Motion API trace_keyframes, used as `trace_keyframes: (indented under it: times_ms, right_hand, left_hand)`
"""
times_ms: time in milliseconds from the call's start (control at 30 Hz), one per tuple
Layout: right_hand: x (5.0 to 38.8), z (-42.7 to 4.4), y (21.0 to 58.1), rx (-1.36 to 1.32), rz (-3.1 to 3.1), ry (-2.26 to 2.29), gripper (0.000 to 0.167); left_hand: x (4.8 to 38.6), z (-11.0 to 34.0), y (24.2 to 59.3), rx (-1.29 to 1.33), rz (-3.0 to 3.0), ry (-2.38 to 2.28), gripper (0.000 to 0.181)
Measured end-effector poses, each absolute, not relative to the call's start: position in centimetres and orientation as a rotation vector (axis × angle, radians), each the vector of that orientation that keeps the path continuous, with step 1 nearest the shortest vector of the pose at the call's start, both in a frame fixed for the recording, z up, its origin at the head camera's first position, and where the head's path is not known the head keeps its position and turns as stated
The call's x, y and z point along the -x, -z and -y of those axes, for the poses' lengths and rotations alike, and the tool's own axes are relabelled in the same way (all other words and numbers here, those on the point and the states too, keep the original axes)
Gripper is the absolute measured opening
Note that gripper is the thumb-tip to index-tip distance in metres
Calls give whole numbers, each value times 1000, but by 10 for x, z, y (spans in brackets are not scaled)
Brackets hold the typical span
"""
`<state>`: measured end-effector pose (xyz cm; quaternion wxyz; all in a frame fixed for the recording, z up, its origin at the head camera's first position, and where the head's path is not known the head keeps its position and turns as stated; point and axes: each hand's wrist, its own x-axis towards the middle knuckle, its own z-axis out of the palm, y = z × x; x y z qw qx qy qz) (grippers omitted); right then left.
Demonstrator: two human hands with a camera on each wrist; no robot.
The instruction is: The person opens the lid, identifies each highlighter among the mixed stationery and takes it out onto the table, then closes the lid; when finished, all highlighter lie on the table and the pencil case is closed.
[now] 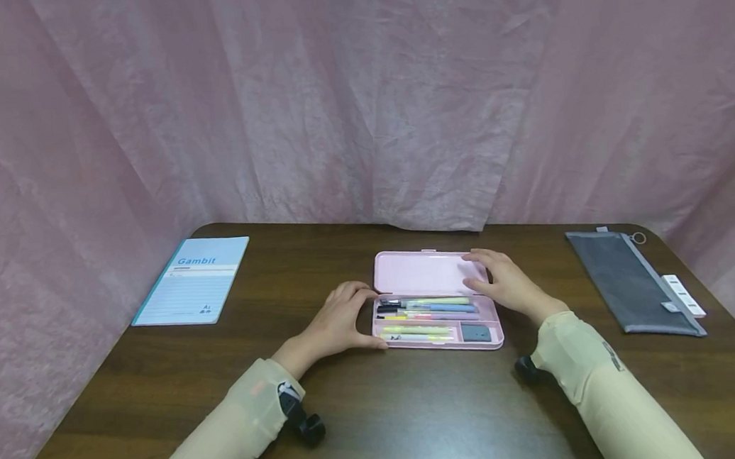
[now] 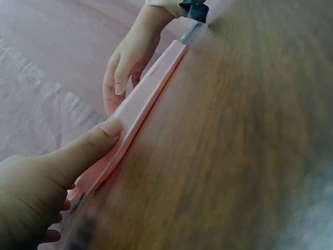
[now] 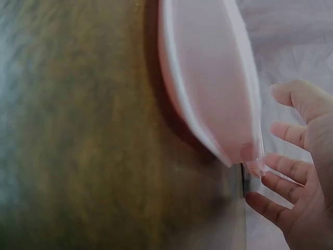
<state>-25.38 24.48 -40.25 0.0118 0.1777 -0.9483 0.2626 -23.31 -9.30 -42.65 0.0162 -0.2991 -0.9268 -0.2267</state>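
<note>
A pink pencil case (image 1: 441, 347) lies with its lid (image 1: 412, 272) folded back, away from the person. Inside are several pens (image 1: 440, 307), highlighters (image 1: 416, 330) and a dark grey eraser (image 1: 476, 333). The left hand (image 1: 338, 322) holds the case's left end, thumb at the front corner and fingers near the back; in the left wrist view its thumb (image 2: 93, 148) presses the pink side. The right hand (image 1: 509, 287) has spread, slightly bent fingers at the lid's right edge. In the right wrist view, the right hand (image 3: 307, 172) is beside the pink case (image 3: 210, 73), fingertips near its corner.
A light blue notebook (image 1: 195, 284) lies at the table's left. At the right are a grey zip pouch (image 1: 630, 282) and a white item (image 1: 684, 295) partly beside it. Pink curtains (image 1: 358, 102) hang behind the brown table (image 1: 407, 426).
</note>
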Motion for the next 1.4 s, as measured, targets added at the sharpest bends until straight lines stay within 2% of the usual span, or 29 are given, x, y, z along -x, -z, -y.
trace_keyframes:
  times_ms: [467,867,1400]
  right_hand:
    - [252,-241,407,-575,2970,-792,54]
    - [250,-241,404,-558,2967,-703,54]
    - [241,-241,394,-526,2955,-657,55]
  left_hand:
    - [236,93,421,986,2887,660,84]
    - [236,91,417,1053,2845,595,102]
    - [240,85,427,1086,2923,675,107]
